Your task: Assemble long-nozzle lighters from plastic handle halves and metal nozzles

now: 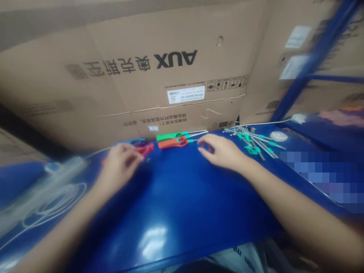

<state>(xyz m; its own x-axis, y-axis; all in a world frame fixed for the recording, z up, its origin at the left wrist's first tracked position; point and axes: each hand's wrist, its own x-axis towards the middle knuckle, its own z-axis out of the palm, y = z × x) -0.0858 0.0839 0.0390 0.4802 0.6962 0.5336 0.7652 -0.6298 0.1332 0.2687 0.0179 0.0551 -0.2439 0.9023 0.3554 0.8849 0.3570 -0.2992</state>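
My left hand (pixel 121 163) is over the left part of the blue table, blurred, with thumb and fingertips drawn together. Whether anything small is between them I cannot make out. Just behind it lie a red lighter handle (pixel 147 149) and a blue one (pixel 138 141), partly hidden. My right hand (pixel 224 151) hovers near the rod end of an orange long-necked lighter (pixel 172 143), thumb and forefinger apart. Beyond that one a green long-necked lighter (pixel 170 136) lies parallel, its metal rod pointing right. To the right of my right hand is a pile of metal rods with green plastic parts (pixel 256 140).
A large cardboard box (pixel 127 91) stands upright along the table's back edge. White coiled cable (pixel 57 201) and a pale power strip (pixel 68 168) are at the left. A white rounded object (pixel 278 136) sits beside the rods. A blue metal frame post (pixel 309 68) rises at right.
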